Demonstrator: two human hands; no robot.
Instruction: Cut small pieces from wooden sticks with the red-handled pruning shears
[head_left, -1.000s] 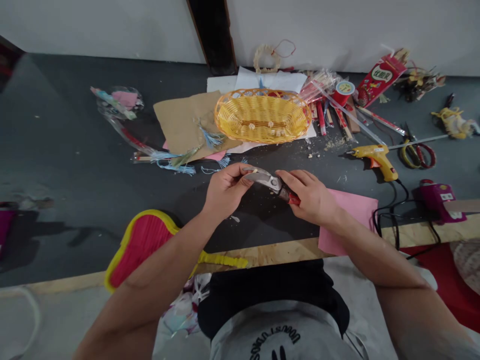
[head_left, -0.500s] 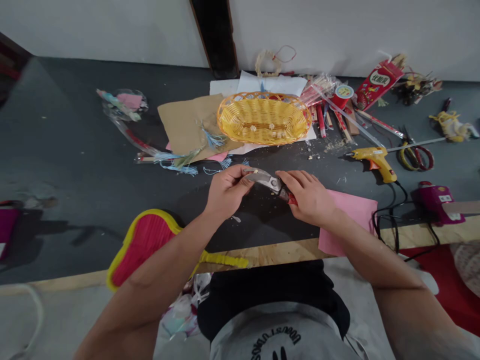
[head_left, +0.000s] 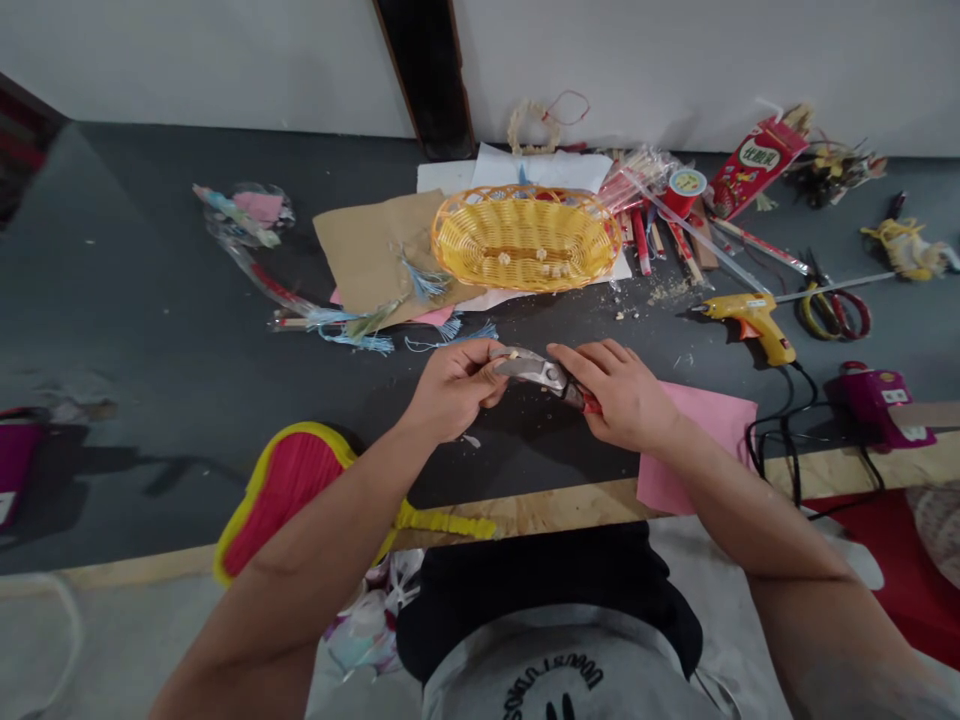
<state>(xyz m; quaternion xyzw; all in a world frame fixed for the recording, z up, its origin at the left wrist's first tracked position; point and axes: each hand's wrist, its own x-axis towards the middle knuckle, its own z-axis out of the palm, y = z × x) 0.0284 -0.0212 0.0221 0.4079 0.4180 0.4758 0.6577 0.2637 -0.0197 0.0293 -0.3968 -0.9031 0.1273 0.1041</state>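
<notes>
My right hand [head_left: 626, 393] is wrapped round the red handles of a pair of pruning shears [head_left: 551, 375], whose metal jaws point left. At the jaw tips, the closed fingers of my left hand [head_left: 457, 388] pinch a small pale piece [head_left: 513, 354] that sits between the blades. Its exact kind is too small to tell. Behind both hands stands a yellow woven basket [head_left: 525, 240] with a few small pale pieces inside.
A yellow glue gun [head_left: 757, 318], scissors [head_left: 832, 308] and a purple box [head_left: 885, 400] with black cables lie to the right. Pink paper [head_left: 697, 440] is under my right forearm. A red-and-yellow fan [head_left: 289, 485] lies beside my left forearm. Blue tassels [head_left: 424, 280] rest on brown paper [head_left: 352, 245].
The shears and both hands have shifted very slightly downward, and the jaws lie a little flatter. The grip of each hand looks the same.
</notes>
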